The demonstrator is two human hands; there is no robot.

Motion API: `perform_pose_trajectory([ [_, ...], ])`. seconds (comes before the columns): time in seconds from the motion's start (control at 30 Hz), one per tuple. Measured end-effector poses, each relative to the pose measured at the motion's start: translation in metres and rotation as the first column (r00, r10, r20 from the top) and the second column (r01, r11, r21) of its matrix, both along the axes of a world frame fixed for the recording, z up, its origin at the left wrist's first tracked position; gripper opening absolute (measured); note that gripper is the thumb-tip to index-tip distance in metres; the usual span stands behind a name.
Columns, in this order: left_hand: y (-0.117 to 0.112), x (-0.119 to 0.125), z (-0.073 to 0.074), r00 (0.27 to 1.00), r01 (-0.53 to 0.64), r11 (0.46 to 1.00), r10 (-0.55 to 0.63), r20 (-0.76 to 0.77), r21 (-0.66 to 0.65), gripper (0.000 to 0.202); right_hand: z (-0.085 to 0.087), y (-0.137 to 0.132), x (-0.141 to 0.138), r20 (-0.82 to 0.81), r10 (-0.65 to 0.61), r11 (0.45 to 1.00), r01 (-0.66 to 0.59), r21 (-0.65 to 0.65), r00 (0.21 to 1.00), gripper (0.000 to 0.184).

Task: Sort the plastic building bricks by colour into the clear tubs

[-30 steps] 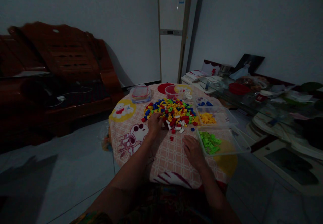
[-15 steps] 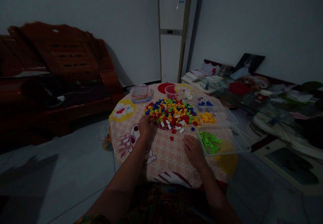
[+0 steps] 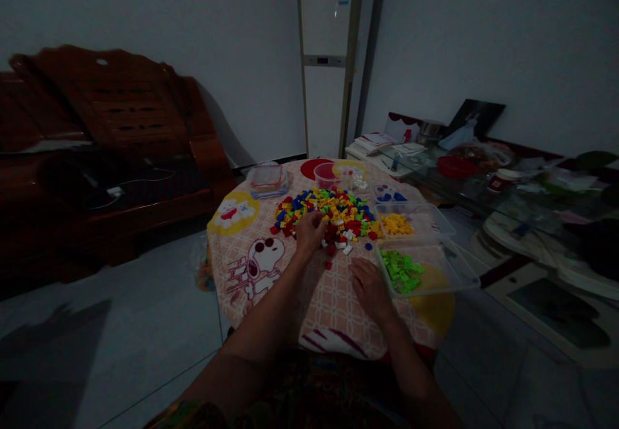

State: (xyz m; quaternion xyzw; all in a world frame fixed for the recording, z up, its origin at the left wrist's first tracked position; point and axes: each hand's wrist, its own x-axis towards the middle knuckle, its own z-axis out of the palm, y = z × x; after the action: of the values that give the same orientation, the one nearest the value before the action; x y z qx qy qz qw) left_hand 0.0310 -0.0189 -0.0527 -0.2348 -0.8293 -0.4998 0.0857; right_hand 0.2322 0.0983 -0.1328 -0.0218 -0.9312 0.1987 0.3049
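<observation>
Over the front of a heap of mixed toy building bricks (image 3: pixel 341 206), my left hand (image 3: pixel 309 230) has its fingers drawn together in a pinch; whatever is between them is too small and dark to make out. My right hand (image 3: pixel 370 286) lies on the tablecloth (image 3: pixel 333 306), fingers loosely stretched and holding nothing. Just right of it, a clear plastic box (image 3: pixel 457 268) contains green bricks (image 3: pixel 400 271). Behind that, another clear box (image 3: pixel 430 219) has yellow bricks (image 3: pixel 396 224). A loose red brick (image 3: pixel 328 265) and a round blue piece (image 3: pixel 368 246) lie between hand and heap.
At the table's back stand stacked lidded containers (image 3: pixel 268 180), a round clear tub (image 3: pixel 327 174), white bricks (image 3: pixel 358 182) and a box with blue bricks (image 3: pixel 396 197). A wooden bench (image 3: pixel 140 106) is to the left, a cluttered glass-topped cabinet (image 3: pixel 435 180) to the right.
My left hand has moved right, from the heap's left front edge to its front middle. My right hand stays in place on the cloth. The view has shifted slightly.
</observation>
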Motion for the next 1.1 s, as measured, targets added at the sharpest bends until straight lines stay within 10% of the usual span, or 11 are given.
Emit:
perform_pose_trajectory([
  [0.27,0.095,0.043,0.004,0.934,0.357,0.934,-0.357,0.017,0.016,0.022,-0.001,0.003,-0.001,0.027,0.022,1.0,-0.022,-0.001,0.999,0.034],
  [0.43,0.116,0.056,0.007,0.88,0.476,0.873,-0.471,-0.068,0.107,0.052,-0.001,0.003,0.0,0.028,0.025,1.0,-0.025,0.003,0.999,0.045],
  [0.9,-0.012,-0.001,-0.03,0.997,-0.075,0.995,0.075,-0.006,0.059,0.026,0.0,0.001,0.0,0.001,0.006,1.0,-0.006,0.016,1.0,0.033],
  [1.1,-0.025,-0.009,-0.035,0.988,-0.154,0.967,0.157,-0.001,-0.204,0.023,-0.002,0.002,-0.001,0.005,-0.001,1.0,0.001,0.024,1.0,0.032],
])
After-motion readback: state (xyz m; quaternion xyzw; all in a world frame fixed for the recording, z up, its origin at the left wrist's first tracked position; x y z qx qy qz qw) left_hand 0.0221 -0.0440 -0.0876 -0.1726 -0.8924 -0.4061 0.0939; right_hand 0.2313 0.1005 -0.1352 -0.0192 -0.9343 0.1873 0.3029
